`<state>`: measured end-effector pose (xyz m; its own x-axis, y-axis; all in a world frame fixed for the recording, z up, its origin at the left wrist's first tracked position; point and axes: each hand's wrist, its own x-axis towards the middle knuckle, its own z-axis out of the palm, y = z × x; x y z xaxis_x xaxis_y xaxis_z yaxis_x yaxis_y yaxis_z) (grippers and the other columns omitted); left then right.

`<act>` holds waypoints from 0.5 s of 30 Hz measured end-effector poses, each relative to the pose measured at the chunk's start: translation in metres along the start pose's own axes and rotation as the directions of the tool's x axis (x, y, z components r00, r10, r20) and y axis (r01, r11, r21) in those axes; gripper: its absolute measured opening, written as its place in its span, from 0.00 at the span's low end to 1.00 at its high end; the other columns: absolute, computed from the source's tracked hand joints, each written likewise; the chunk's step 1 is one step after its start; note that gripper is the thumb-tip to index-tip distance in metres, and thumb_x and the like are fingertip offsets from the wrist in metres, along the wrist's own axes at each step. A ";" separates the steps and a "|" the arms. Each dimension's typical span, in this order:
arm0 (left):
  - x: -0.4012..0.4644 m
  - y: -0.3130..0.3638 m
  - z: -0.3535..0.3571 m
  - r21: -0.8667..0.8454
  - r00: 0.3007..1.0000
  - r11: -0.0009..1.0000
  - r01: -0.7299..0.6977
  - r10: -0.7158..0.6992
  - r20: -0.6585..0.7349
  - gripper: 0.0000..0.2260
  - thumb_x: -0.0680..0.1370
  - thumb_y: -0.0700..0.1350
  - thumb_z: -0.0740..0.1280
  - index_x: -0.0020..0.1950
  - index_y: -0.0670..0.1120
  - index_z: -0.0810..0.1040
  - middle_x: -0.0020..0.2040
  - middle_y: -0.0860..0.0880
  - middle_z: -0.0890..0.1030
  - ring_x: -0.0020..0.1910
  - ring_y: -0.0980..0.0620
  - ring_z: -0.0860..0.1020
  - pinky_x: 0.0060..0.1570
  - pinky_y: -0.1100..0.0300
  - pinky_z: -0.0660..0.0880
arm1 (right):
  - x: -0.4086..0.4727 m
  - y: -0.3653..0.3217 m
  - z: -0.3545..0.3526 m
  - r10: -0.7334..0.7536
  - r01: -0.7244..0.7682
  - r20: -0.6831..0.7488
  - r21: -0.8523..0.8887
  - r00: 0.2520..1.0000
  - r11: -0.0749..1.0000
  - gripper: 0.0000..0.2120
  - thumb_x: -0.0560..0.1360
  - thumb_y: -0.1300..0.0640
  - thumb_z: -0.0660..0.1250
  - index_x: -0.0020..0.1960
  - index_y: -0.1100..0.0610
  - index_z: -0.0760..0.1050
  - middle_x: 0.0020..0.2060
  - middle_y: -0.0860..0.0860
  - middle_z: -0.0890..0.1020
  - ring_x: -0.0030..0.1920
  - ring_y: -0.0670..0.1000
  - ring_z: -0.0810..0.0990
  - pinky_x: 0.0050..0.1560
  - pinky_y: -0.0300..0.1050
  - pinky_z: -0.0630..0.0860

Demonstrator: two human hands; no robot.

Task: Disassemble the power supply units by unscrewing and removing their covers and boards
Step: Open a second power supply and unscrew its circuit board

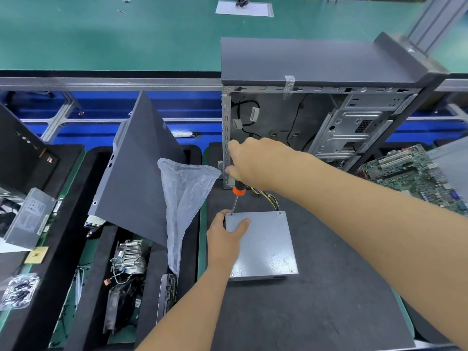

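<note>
The power supply [262,245] is held flat on the bench [329,312] by the left hand [224,235], fingers curled over its corner, so it cannot slip. The screwdriver [236,195] is gripped tight by the right hand [253,160], its tip set on a corner screw.

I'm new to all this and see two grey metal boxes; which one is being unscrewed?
The power supply lying flat on the dark mat: left hand holds it, screwdriver tip at its corner. The other box, far left, lies untouched.
</note>
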<state>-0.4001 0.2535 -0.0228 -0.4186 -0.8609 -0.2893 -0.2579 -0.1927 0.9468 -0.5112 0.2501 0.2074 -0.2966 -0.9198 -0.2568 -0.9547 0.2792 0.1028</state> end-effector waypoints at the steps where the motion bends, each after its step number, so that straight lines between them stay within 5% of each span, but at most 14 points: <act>1: 0.000 0.000 0.000 -0.005 1.000 1.000 -0.001 0.001 0.001 0.15 0.72 0.54 0.77 0.53 0.59 0.76 0.51 0.52 0.80 0.51 0.49 0.80 0.50 0.51 0.80 | 0.001 0.001 0.001 -0.025 0.023 0.033 0.056 0.999 0.998 0.13 0.83 0.51 0.57 0.63 0.59 0.65 0.44 0.55 0.74 0.40 0.57 0.74 0.32 0.50 0.69; 3: 0.000 -0.001 0.000 -0.008 1.000 1.000 -0.002 0.002 0.003 0.14 0.72 0.54 0.77 0.53 0.59 0.76 0.52 0.52 0.80 0.52 0.49 0.80 0.50 0.52 0.80 | 0.000 0.003 -0.001 -0.088 0.058 0.110 0.250 0.990 0.966 0.14 0.81 0.56 0.61 0.65 0.55 0.65 0.54 0.54 0.75 0.50 0.57 0.77 0.46 0.54 0.77; 6: 0.000 0.000 0.000 -0.004 1.000 1.000 0.001 -0.001 0.005 0.14 0.72 0.54 0.77 0.53 0.60 0.75 0.52 0.53 0.80 0.51 0.50 0.79 0.48 0.54 0.80 | -0.002 -0.001 0.002 -0.106 0.057 0.141 0.316 0.984 0.947 0.16 0.80 0.53 0.61 0.67 0.50 0.65 0.54 0.49 0.70 0.57 0.56 0.71 0.51 0.53 0.74; 9: -0.001 0.001 -0.001 0.006 1.000 1.000 0.003 -0.003 0.007 0.15 0.72 0.54 0.76 0.54 0.60 0.75 0.52 0.54 0.80 0.48 0.54 0.79 0.39 0.65 0.76 | -0.004 -0.002 0.004 0.070 -0.074 0.038 0.103 0.997 0.992 0.24 0.81 0.37 0.55 0.67 0.52 0.65 0.44 0.52 0.69 0.44 0.55 0.71 0.36 0.49 0.69; 11: -0.001 0.001 -0.001 0.003 1.000 1.000 -0.002 0.002 0.007 0.14 0.72 0.53 0.76 0.53 0.60 0.75 0.50 0.54 0.80 0.45 0.54 0.78 0.36 0.68 0.73 | -0.006 0.000 0.003 0.052 -0.051 0.015 -0.089 0.999 0.995 0.19 0.83 0.43 0.55 0.72 0.48 0.64 0.38 0.53 0.66 0.39 0.55 0.70 0.28 0.46 0.61; 13: 0.000 0.000 -0.001 -0.012 1.000 1.000 -0.001 0.001 0.010 0.13 0.72 0.52 0.77 0.52 0.59 0.75 0.50 0.53 0.80 0.44 0.53 0.78 0.38 0.63 0.75 | -0.007 0.003 0.004 0.078 -0.075 0.020 -0.124 0.997 0.989 0.14 0.84 0.46 0.53 0.63 0.49 0.72 0.40 0.54 0.67 0.38 0.56 0.68 0.27 0.46 0.59; 15: -0.001 0.001 -0.001 -0.011 1.000 1.000 -0.005 0.005 0.014 0.13 0.73 0.52 0.76 0.52 0.59 0.75 0.49 0.52 0.80 0.42 0.55 0.77 0.37 0.63 0.74 | -0.007 0.004 0.004 0.124 -0.124 0.002 -0.060 0.992 0.991 0.18 0.84 0.42 0.52 0.46 0.55 0.68 0.39 0.53 0.67 0.35 0.55 0.65 0.28 0.45 0.56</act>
<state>-0.3994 0.2536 -0.0220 -0.4324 -0.8550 -0.2862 -0.2466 -0.1932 0.9497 -0.5133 0.2586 0.2056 -0.4127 -0.8777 -0.2436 -0.9076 0.3737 0.1911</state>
